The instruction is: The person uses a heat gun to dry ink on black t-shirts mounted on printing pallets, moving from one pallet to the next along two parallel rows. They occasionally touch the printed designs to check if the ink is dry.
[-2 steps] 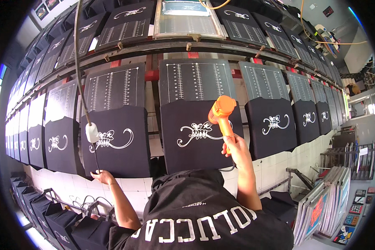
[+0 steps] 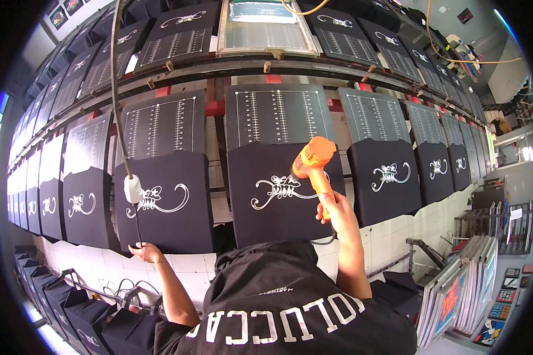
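Observation:
My right hand (image 2: 337,212) is wrapped round the handle of an orange heat gun (image 2: 315,164). Its dark nozzle points left and down, over the white scorpion-like print (image 2: 283,186) on the black fabric panel (image 2: 266,222) in the middle. At the lower edge of the black fabric panel to the left (image 2: 177,228), my left hand (image 2: 148,252) pinches a thin black cord (image 2: 138,228). That cord runs up to a white plug connector (image 2: 134,189), which hangs from a thicker cable (image 2: 116,112) in front of the left print.
Flat boards with white ruled scales (image 2: 281,115) bear more printed black panels in two long rows. A metal rail (image 2: 219,72) runs between the rows. A framed screen (image 2: 269,36) lies on the far row. Several stacked frames (image 2: 465,290) lean at the lower right.
The heat gun has shifted slightly left, and its nozzle now shows over the middle print. The hanging cable and white connector have swung a little to the right. My left hand stays nearly still.

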Demonstrator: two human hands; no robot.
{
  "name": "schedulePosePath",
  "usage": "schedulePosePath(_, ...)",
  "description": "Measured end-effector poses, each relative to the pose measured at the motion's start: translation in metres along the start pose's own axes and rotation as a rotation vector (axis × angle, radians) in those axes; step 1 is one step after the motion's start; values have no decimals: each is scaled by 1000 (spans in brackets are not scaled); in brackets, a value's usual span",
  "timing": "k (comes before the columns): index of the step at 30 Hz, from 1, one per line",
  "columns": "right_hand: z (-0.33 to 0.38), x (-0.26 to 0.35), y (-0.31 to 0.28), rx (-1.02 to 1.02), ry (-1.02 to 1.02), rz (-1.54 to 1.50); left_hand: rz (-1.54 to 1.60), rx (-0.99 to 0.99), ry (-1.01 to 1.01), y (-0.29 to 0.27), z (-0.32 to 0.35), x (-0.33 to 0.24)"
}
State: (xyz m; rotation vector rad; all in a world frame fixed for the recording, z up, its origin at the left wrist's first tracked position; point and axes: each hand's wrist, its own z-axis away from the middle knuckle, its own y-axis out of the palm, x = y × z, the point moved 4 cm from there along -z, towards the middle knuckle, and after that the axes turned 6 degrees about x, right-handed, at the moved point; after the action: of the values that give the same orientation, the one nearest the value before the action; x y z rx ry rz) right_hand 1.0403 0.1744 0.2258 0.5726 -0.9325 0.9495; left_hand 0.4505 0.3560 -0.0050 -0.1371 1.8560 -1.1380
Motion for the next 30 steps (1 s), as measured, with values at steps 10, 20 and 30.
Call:
schedulePosePath(10,12,1,14,24,5,81,-38,-19,20,-8,0,-5)
schedulePosePath(20,27,-4,16,31,80,112,27,-42,-42,-11,5,-10)
schedulePosePath(30,-1,5,72,220,23,108,18,-35,11,-13,4,-11)
